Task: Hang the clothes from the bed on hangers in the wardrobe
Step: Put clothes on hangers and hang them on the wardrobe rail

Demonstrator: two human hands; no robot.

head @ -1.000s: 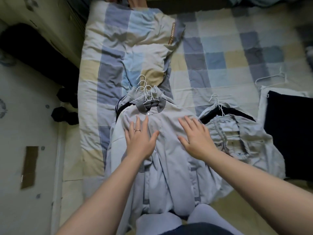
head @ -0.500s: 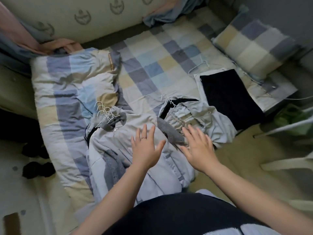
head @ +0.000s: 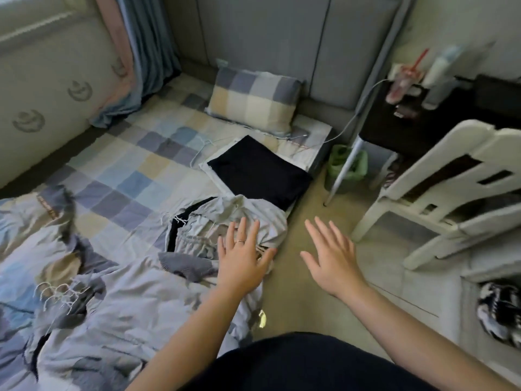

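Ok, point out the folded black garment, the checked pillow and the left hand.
folded black garment [head: 259,172]: head view, middle of its top face.
checked pillow [head: 253,101]: head view, centre of cover.
left hand [head: 242,261]: head view, back of hand.

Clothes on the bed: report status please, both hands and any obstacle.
Left hand open above grey garment at bed edge. Right hand open above floor, holding nothing. Garment not yet hung. White chair stands at right.

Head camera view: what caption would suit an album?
Open left hand over a crumpled pale grey garment on the checked bed, open right hand above the beige floor.
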